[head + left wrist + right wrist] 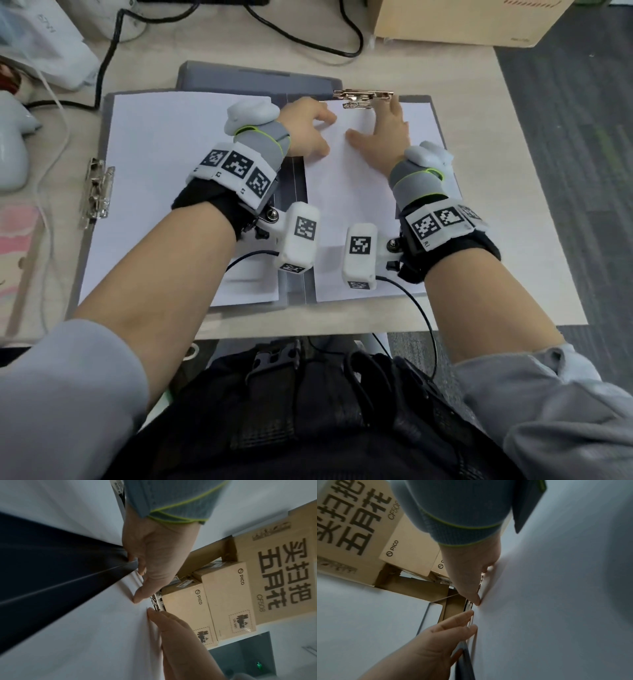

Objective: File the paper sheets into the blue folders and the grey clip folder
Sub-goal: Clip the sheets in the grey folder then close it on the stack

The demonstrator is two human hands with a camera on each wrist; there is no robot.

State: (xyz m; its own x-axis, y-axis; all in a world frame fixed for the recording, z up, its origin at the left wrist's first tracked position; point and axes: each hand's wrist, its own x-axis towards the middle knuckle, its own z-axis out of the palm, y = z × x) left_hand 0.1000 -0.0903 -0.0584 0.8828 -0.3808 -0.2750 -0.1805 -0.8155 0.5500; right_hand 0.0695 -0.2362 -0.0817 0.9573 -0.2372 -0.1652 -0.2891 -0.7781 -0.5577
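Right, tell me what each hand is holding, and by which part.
Nothing is gripped. Both hands lie flat, fingers pressing the top of the right sheet just below the clip.

Grey pushed-up sleeves [68, 370], black wrist straps [219, 205] bearing white square-coded tags [236, 164], thin black cables [416, 308].

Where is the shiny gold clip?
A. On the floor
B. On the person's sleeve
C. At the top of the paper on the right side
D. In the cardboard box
C: the gold clip sits at the top edge of the right paper sheet, just above the right hand.
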